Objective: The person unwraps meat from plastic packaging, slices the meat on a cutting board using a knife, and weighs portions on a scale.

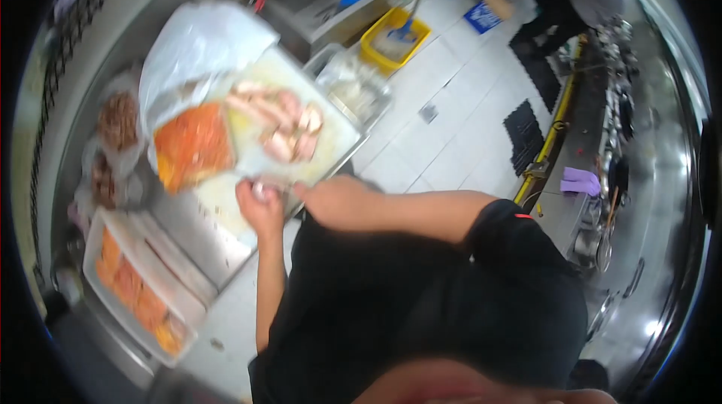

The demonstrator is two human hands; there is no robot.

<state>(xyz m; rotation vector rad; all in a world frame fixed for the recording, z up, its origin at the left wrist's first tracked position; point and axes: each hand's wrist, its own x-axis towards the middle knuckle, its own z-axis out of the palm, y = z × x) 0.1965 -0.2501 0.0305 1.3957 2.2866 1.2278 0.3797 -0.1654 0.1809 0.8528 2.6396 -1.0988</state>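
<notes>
My left hand [261, 207] is closed at the near edge of a white cutting board [335, 137], with a small pale pinkish bit showing at its fingers. Beside it, my right hand [331, 199] is closed too; a thin blurred shape between the hands is too smeared to name. Just beyond them lies a large orange-red slab of meat or fish [194, 144], partly against a white plastic bag [199, 47]. Several pale pink cut pieces of meat [282, 122] are scattered on the board.
A white plastic tub [135, 212] of orange pieces stands at left, near bagged brownish food [119, 119]. Behind the board are a metal tray with clear plastic [353, 84] and a yellow bucket [395, 39] on the tiled floor. At right, another person [594, 1] is by a counter.
</notes>
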